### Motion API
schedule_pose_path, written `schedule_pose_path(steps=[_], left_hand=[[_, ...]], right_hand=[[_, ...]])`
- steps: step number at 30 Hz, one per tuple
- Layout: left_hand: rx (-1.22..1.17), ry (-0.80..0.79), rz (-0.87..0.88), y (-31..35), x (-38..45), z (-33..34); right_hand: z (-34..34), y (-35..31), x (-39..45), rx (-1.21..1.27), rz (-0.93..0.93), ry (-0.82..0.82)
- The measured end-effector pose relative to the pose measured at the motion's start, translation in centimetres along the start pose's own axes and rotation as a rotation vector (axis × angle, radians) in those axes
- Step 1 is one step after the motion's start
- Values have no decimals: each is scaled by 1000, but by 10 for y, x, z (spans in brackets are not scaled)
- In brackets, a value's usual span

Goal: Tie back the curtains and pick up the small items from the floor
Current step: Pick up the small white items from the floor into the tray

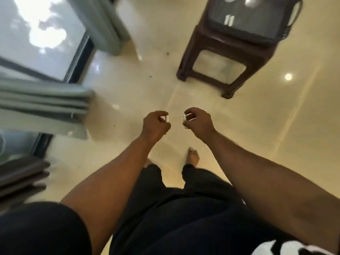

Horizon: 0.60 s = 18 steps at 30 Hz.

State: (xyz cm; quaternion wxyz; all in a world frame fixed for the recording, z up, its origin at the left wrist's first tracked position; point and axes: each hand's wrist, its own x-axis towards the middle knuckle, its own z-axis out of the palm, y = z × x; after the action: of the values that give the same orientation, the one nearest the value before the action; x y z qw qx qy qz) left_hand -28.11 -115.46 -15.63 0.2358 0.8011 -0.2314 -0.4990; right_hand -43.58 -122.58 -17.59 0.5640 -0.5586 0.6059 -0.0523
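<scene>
From the camera on my head, looking down past my dark shorts, I am standing on the glossy cream floor [211, 115] with both arms held out in front. My left hand [155, 126] pinches a small white piece [167, 119] between thumb and fingertips, and my right hand [198, 119] is curled round another small white item [185, 120]; the two hands are near each other but not touching. I judge I am in the picking-up part, with these bits already off the floor. A few dark specks [167, 53] lie farther ahead, near the brown stool [217, 70], so the next move likely calls for stepping forward and bending down, or setting these pieces somewhere first. The grey-green curtain [46, 102] hangs at my left by the window [36, 34]; whether it is tied I cannot tell, since it runs out of the frame. The white items are too small and blurred to name. The dark object on the stool is cut off at the top.
</scene>
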Motion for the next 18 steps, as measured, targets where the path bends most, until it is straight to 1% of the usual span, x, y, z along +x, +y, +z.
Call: schedule_pose_path(steps=[2, 4, 9, 13, 18], left_hand=[[33, -29, 36, 47, 14, 31], [79, -46, 94, 92, 28, 55], [154, -66, 270, 199, 79, 94], [180, -61, 355, 282, 134, 115], [308, -72, 367, 364, 214, 137]], right_hand=[[-54, 3, 18, 61, 20, 104], [-100, 0, 35, 103, 29, 172], [-186, -26, 83, 151, 3, 296], [-239, -56, 135, 196, 21, 346], [-287, -95, 212, 251, 89, 350]])
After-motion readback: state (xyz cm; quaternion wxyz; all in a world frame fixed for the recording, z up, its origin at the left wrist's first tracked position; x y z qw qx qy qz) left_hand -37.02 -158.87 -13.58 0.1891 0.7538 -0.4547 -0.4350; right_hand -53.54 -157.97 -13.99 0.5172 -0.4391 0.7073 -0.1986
